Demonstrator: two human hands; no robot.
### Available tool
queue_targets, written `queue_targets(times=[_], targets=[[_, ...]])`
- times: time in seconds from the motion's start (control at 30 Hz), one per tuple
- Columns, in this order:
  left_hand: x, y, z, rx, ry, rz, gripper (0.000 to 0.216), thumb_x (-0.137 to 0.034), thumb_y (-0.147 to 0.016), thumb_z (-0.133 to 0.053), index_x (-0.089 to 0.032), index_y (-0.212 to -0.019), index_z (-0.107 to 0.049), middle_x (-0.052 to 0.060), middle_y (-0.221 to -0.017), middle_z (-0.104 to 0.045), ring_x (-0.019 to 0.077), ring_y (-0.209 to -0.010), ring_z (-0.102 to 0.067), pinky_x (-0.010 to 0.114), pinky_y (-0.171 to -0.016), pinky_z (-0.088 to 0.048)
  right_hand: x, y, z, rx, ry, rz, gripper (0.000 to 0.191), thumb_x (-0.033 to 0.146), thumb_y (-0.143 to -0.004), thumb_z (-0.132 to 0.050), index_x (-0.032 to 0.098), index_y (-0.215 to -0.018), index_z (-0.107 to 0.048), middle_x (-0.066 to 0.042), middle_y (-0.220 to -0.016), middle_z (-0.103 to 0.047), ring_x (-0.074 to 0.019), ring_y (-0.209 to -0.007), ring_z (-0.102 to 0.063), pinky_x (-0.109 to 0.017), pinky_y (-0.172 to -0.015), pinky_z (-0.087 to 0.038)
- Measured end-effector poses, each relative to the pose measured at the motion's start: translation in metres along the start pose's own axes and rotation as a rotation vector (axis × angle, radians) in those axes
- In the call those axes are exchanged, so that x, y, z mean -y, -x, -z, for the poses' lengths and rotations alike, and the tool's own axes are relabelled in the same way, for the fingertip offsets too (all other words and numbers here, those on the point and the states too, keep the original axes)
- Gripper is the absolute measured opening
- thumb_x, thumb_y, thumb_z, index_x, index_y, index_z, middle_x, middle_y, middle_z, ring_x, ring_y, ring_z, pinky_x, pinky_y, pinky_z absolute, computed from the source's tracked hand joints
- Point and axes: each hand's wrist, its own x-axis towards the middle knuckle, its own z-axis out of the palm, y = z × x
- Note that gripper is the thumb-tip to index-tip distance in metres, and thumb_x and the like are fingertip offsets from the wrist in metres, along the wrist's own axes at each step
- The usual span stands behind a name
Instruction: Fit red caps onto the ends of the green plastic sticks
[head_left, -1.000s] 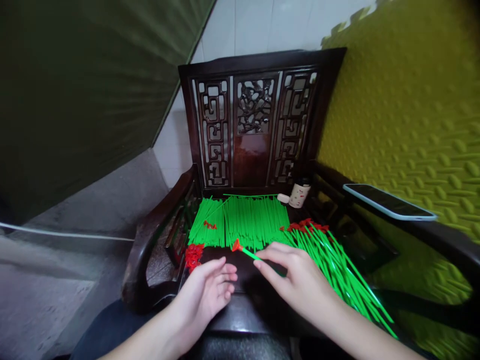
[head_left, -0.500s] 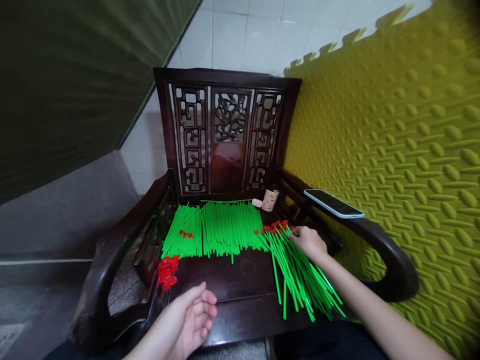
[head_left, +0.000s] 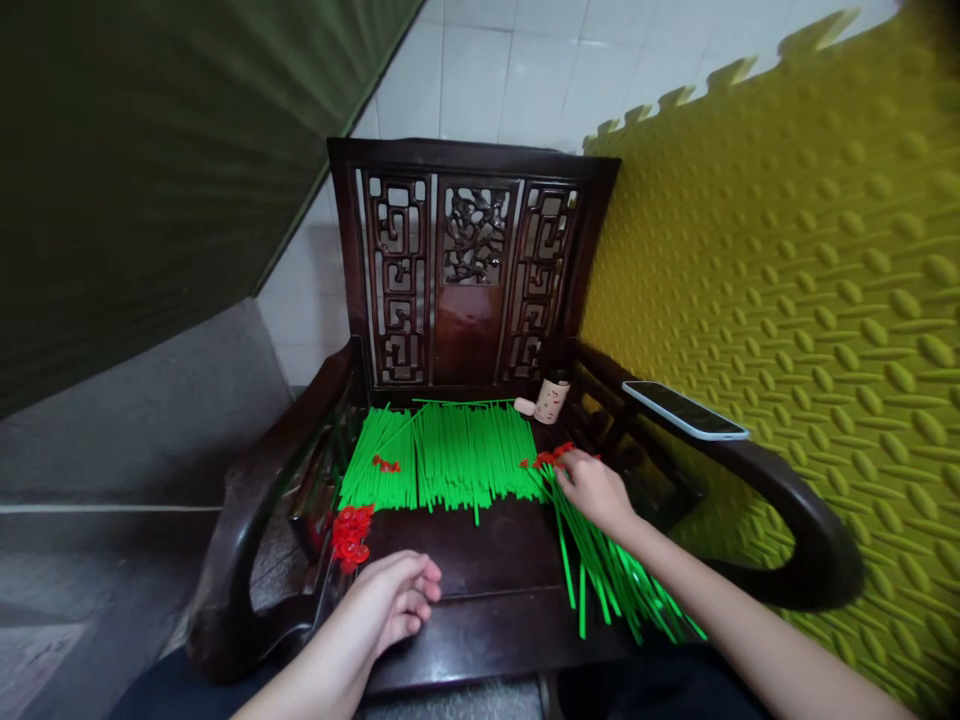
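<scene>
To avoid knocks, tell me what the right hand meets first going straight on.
The right hand would probably meet the red pieces just ahead first; whether it already touches them is unclear.

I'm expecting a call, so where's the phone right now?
In the head view, the phone lies on the right armrest, beside the yellow mat and right of the right hand.

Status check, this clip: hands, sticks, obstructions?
Left hand empty, near red pieces. Right hand at red-tipped green sticks, grip unclear. Right hand partly blocks view there.

No legible txt, brands, nos. or signs in view.
</scene>
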Motion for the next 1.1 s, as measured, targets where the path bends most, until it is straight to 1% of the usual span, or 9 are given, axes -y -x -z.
queue_targets(times=[0.1, 0.2, 0.3, 0.4, 0.53, 0.7, 0.83, 0.97, 1.1], targets=[[0.001, -0.006, 0.004, 0.028, -0.182, -0.065, 0.019, -0.033, -0.069, -0.061, -0.015, -0.07, -0.057, -0.001, -0.06, -0.059, 0.0071, -0.048, -0.051, 0.017, -0.046, -0.034, 0.03, 0.007, -0.022, 0.094, -0.089, 0.238, 0.031, 0.031, -0.091, -0.053, 0.018, -0.119, -0.054, -0.009, -0.123, -0.056, -0.0234, -0.108, -0.056, -0.047, -0.092, -0.044], [0.004, -0.001, 0.003, 0.008, -0.589, -0.229, 0.018, -0.031, -0.076, -0.05, -0.016, -0.074, -0.059, 0.002, -0.069, -0.062, 0.0122, -0.06, -0.057, 0.023, -0.057, -0.041, 0.051, 0.014, -0.048, 0.22, -0.193, 0.397, 0.034, 0.032, -0.089, -0.056, 0.018, -0.12, -0.054, -0.008, -0.122, -0.057, -0.0233, -0.106, -0.057, -0.046, -0.091, -0.046], [0.009, 0.003, 0.005, -0.071, -1.2, -0.504, 0.021, -0.03, -0.079, -0.048, -0.017, -0.083, -0.065, 0.01, -0.094, -0.066, 0.0237, -0.091, -0.06, 0.037, -0.082, -0.043, 0.061, 0.017, -0.069, 0.298, -0.286, 0.457, 0.033, 0.032, -0.089, -0.055, 0.018, -0.119, -0.054, -0.009, -0.121, -0.057, -0.0234, -0.106, -0.057, -0.047, -0.091, -0.046], [0.013, -0.004, 0.014, -0.134, -1.559, -0.469, 0.032, -0.02, -0.067, -0.063, -0.014, -0.098, -0.066, 0.02, -0.133, -0.05, 0.0376, -0.126, -0.04, 0.05, -0.101, -0.029, 0.064, 0.019, -0.078, 0.332, -0.373, 0.469, 0.029, 0.03, -0.09, -0.054, 0.017, -0.116, -0.056, -0.009, -0.121, -0.057, -0.0241, -0.11, -0.055, -0.048, -0.093, -0.044], [0.014, -0.028, 0.033, -0.177, -1.487, -0.335, 0.047, -0.011, -0.057, -0.07, -0.012, -0.104, -0.065, 0.023, -0.143, -0.037, 0.0415, -0.135, -0.023, 0.05, -0.107, -0.02, 0.072, 0.022, -0.078, 0.395, -0.5, 0.441, 0.024, 0.029, -0.09, -0.055, 0.016, -0.109, -0.059, -0.008, -0.116, -0.059, -0.0227, -0.106, -0.057, -0.046, -0.091, -0.045], [0.014, -0.053, 0.046, -0.288, -1.366, -0.314, 0.024, -0.018, -0.073, -0.066, -0.012, -0.096, -0.066, 0.02, -0.119, -0.057, 0.0351, -0.12, -0.046, 0.049, -0.101, -0.032, 0.091, 0.032, -0.073, 0.512, -0.705, 0.27, 0.022, 0.03, -0.091, -0.054, 0.014, -0.105, -0.059, -0.005, -0.102, -0.063, -0.0169, -0.085, -0.063, -0.036, -0.074, -0.053], [0.015, -0.064, 0.05, -0.344, -1.292, -0.281, 0.028, -0.031, -0.087, -0.055, -0.017, -0.11, -0.058, 0.009, -0.118, -0.058, 0.022, -0.105, -0.056, 0.044, -0.09, -0.046, 0.103, 0.041, -0.056, 0.561, -0.929, 0.156, 0.019, 0.03, -0.09, -0.054, 0.013, -0.098, -0.06, -0.002, -0.088, -0.063, -0.0124, -0.07, -0.062, -0.029, -0.063, -0.053], [0.013, -0.065, 0.051, -0.372, -1.221, -0.279, 0.029, -0.031, -0.087, -0.055, -0.017, -0.112, -0.057, 0.009, -0.115, -0.058, 0.0209, -0.1, -0.058, 0.041, -0.085, -0.049, 0.107, 0.05, -0.027, 0.541, -1.164, 0.097, 0.011, 0.022, -0.081, -0.063, 0.013, -0.086, -0.063, 0.002, -0.069, -0.061, -0.0089, -0.059, -0.057, -0.022, -0.055, -0.046], [0.009, -0.059, 0.048, -0.394, -1.124, -0.348, 0.005, -0.016, -0.081, -0.06, -0.014, -0.081, -0.064, 0.011, -0.1, -0.063, 0.0263, -0.106, -0.056, 0.046, -0.093, -0.04, 0.107, 0.058, 0.001, 0.479, -1.367, 0.071, 0.014, 0.022, -0.068, -0.07, 0.015, -0.074, -0.059, 0.004, -0.062, -0.059, -0.0068, -0.052, -0.053, -0.019, -0.051, -0.04]])
